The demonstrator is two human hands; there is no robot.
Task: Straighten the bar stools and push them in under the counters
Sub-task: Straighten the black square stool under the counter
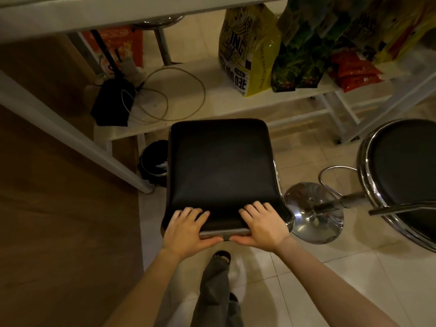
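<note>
Both hands are on the near edge of the square black stool, right at its low back lip. The left hand wraps that edge with fingers lying together over the black cushion and thumb tucked beneath the chrome rim. The right hand mirrors it just beside, fingers draped on top, thumb under, clamped on the same edge. The two thumbs nearly meet at the middle of the rim.

The stool stands on pale floor tiles, its far edge close to the low white shelf under the white counter, not yet beneath it. A small black bin sits just left of the seat, partly hidden by it.

Off to the right stands a second stool, round black seat ringed in chrome, its shiny round base near the first stool's right corner. Up on the shelf: a yellow bag, dark green bags, a red packet and a loose coil of cable.
</note>
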